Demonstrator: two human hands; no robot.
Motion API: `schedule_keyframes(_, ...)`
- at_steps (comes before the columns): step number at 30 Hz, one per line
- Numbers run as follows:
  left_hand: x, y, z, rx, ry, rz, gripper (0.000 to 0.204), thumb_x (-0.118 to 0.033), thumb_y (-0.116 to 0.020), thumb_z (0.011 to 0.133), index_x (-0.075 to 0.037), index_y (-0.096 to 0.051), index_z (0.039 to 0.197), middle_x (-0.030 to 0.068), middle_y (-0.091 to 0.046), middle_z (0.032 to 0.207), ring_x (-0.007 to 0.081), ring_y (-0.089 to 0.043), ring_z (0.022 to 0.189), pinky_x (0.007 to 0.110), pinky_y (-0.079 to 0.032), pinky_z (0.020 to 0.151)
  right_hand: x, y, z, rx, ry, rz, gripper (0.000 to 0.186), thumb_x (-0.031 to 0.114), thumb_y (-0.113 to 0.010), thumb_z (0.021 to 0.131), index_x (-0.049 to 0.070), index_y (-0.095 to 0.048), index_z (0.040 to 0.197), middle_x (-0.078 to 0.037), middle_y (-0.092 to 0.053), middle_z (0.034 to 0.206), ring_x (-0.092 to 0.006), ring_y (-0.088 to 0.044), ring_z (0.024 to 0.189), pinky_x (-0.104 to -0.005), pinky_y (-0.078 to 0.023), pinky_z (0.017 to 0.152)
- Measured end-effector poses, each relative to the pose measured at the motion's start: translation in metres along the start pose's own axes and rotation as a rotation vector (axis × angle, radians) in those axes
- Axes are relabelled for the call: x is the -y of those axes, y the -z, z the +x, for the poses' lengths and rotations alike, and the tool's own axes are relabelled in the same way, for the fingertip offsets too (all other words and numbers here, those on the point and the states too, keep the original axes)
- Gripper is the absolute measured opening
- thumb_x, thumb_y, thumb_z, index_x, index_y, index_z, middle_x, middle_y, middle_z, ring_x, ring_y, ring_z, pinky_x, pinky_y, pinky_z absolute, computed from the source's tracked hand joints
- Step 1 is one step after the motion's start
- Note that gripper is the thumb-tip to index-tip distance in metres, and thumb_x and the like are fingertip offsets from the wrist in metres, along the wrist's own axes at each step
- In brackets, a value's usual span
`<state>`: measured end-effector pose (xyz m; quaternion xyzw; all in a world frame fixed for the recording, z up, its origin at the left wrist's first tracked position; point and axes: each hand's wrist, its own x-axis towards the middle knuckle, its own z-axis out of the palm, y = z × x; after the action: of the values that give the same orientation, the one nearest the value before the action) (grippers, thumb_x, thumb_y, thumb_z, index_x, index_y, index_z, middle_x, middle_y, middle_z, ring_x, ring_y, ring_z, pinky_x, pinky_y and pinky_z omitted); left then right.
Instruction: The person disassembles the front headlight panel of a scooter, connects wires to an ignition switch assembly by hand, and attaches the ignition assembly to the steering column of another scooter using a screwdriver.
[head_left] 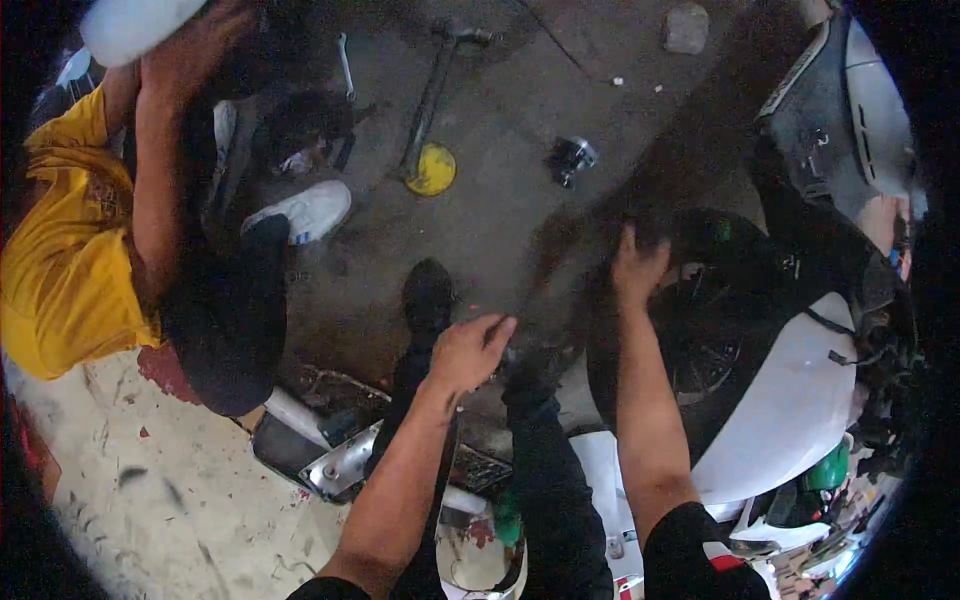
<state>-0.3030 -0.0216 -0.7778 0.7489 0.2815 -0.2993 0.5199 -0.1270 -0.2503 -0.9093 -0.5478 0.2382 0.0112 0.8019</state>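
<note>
My left hand (pixel 468 354) hangs in the air above my legs, its fingers stretched to the right and the thumb apart. Nothing shows in it. My right hand (pixel 638 268) reaches forward with spread, slightly blurred fingers, beside a dark wheel (pixel 712 345). I see nothing in that hand, and cannot tell whether its fingertips touch the tyre. Right of the wheel lies a smooth white body panel (pixel 785 405), apparently part of a scooter or motorbike. A small metal part (pixel 573 160) rests on the dark floor farther ahead.
A long-handled tool (pixel 430 110) lies near a yellow disc (pixel 432 168), with a wrench (pixel 346 65) to their left. At left a person in a yellow shirt (pixel 85 240) holds a white object (pixel 135 28). A stone-like block (pixel 686 28) sits at the far right.
</note>
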Motion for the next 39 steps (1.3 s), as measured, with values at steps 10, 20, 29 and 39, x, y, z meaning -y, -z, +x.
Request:
schedule_keyframes(10, 0.014, 0.003, -0.01, 0.011, 0.038, 0.051, 0.038, -0.04, -0.055, 0.094, -0.006, -0.07, 0.105, 0.0197, -0.068, 0.1, 0.0393, -0.064, 0.096, 0.043, -0.051, 0.082, 0.045, -0.045, -0.042, 0.041, 0.508, -1.071, 0.032, 0.025, -0.066, 0.09, -0.006, -0.066, 0.098, -0.018, -0.07, 0.097, -0.0307, -0.065, 0.09, -0.038, -0.047, 0.083)
schedule_keyframes(20, 0.02, -0.004, -0.008, 0.046, 0.06, -0.048, 0.041, -0.044, -0.054, 0.093, -0.007, -0.069, 0.106, 0.0189, -0.068, 0.101, 0.0381, -0.064, 0.097, 0.043, -0.051, 0.083, 0.0, 0.096, -0.062, 0.331, 0.517, -1.372, 0.042, 0.016, -0.054, 0.09, -0.001, -0.053, 0.129, -0.019, -0.052, 0.135, -0.0356, -0.049, 0.119, -0.0527, -0.038, 0.101)
schedule_keyframes(29, 0.031, 0.005, -0.003, -0.058, -0.09, -0.114, 0.039, -0.035, -0.059, 0.089, -0.002, -0.067, 0.108, 0.0192, -0.068, 0.102, 0.036, -0.065, 0.097, 0.042, -0.05, 0.084, 0.183, -0.027, -0.105, 0.201, 0.302, -1.067, 0.037, 0.012, -0.052, 0.099, -0.003, -0.051, 0.132, -0.016, -0.049, 0.139, -0.0272, -0.047, 0.127, -0.0369, -0.039, 0.105)
schedule_keyframes(39, 0.022, 0.03, -0.007, -0.012, 0.018, -0.309, 0.036, -0.03, -0.057, 0.091, 0.003, -0.067, 0.101, 0.0205, -0.068, 0.084, 0.0323, -0.068, 0.082, 0.041, -0.05, 0.075, 0.202, -0.1, -0.107, -0.036, 0.1, -0.916, 0.05, 0.027, -0.054, 0.099, 0.004, -0.042, 0.142, -0.017, -0.048, 0.138, -0.026, -0.053, 0.121, -0.0373, -0.046, 0.097)
